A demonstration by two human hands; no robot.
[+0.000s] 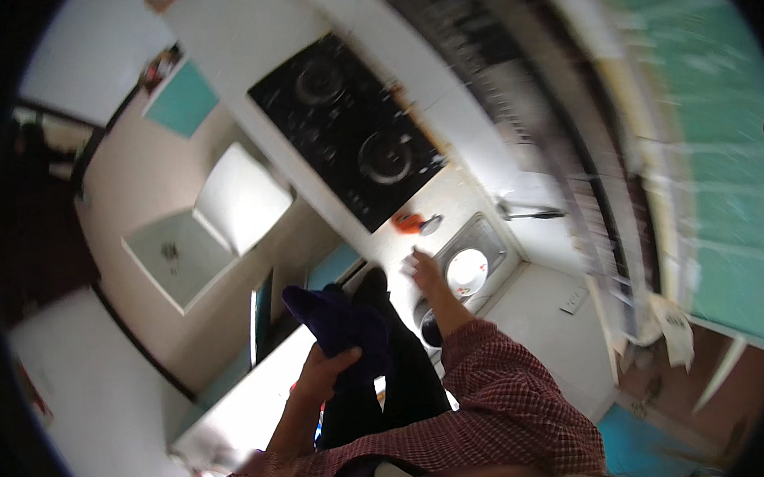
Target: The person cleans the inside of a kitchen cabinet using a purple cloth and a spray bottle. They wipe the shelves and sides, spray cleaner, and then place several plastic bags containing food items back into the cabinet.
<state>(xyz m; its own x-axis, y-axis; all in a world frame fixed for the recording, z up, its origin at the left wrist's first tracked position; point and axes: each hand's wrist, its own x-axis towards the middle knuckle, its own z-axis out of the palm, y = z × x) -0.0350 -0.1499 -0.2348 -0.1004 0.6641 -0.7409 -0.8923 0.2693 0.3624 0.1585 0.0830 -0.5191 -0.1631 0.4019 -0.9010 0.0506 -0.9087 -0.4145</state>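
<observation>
My left hand [328,373] grips a dark purple cloth [345,329], with the thumb lying over it. The cloth hangs in front of my dark trousers. My right hand [423,269] reaches over the counter beside the sink [496,231]; it is blurred, and whether it holds something small and pale is unclear. Just beyond its fingers lie an orange object [407,222] and a round grey one [431,225] touching it, both too blurred to name. A white plate or bowl with a red pattern [467,272] sits in the sink.
A black two-burner cooktop [349,132] is set into the counter beyond the orange object. Open white cabinet drawers or doors [242,198] stick out at the left. A dark-handled utensil [535,215] is by the wall behind the sink. A wall socket plate [574,299] is at the right.
</observation>
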